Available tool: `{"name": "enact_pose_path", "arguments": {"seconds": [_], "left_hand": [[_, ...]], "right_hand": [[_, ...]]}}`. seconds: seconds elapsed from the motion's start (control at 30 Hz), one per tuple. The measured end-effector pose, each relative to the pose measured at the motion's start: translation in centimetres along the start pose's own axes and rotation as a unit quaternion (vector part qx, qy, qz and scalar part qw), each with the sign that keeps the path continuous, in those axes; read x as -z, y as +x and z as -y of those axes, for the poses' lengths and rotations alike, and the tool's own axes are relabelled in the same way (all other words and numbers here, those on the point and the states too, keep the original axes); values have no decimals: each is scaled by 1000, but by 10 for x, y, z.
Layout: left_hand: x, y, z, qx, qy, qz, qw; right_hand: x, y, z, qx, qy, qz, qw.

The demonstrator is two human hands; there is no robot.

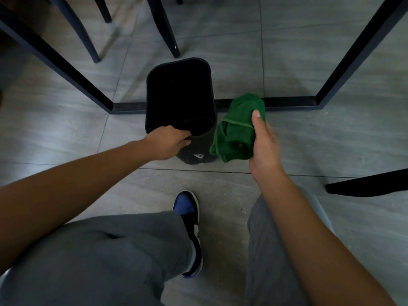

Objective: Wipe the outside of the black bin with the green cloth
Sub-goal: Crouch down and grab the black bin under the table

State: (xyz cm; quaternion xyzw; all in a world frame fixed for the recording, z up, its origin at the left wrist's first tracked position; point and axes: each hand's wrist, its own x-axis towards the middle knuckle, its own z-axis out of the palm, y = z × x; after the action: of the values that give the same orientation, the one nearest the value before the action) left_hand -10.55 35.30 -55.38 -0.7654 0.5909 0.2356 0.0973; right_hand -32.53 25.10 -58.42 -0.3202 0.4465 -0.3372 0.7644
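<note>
Two hands were at work. Left hand (168, 142) gripped the near rim of the bin (180, 102), which stood on the floor (66, 133), fingers curled over it. Just right of the bin, the right hand (262, 144) clutched the bunched cloth (237, 129). Wiping seemed about to begin; next, the cloth needed pressing against the bin's outer wall.

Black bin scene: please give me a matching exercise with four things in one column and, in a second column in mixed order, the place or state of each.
Things:
1. black bin
2. green cloth
3. left hand
4. shoe

Places or states:
A. curled over the near rim of the bin
B. bunched in the right hand, beside the bin
C. blue, black and white, on the tile floor
D. stands on the floor, open top toward the camera

Pairs: 1-D, 2-B, 3-A, 4-C
</note>
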Motion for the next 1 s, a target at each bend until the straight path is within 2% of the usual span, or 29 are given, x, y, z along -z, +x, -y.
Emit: {"name": "enact_pose_path", "arguments": {"seconds": [0.2, 0.3, 0.43, 0.57, 0.77, 0.9, 1.0], "left_hand": [[41, -9, 14, -17, -91, -69, 993], [58, -18, 12, 7, -155, -87, 984], [42, -27, 12, 49, -199, -99, 974], [26, -31, 11, 75, -338, -122, 930], [22, -22, 16, 104, -465, -186, 859], [15, -11, 9, 104, -491, -189, 844], [8, -9, 8, 106, -536, -181, 818]], "right_hand": [[2, 4, 20, 9, -3, 5, 1000], [-1, 9, 31, 37, -22, 5, 999], [9, 13, 39, 58, -88, 8, 994], [15, 16, 34, 60, -138, 13, 989], [22, 16, 4, 76, -192, -11, 978], [20, 15, -15, 106, -224, -12, 969], [16, 19, -25, 129, -250, -27, 959]]}}
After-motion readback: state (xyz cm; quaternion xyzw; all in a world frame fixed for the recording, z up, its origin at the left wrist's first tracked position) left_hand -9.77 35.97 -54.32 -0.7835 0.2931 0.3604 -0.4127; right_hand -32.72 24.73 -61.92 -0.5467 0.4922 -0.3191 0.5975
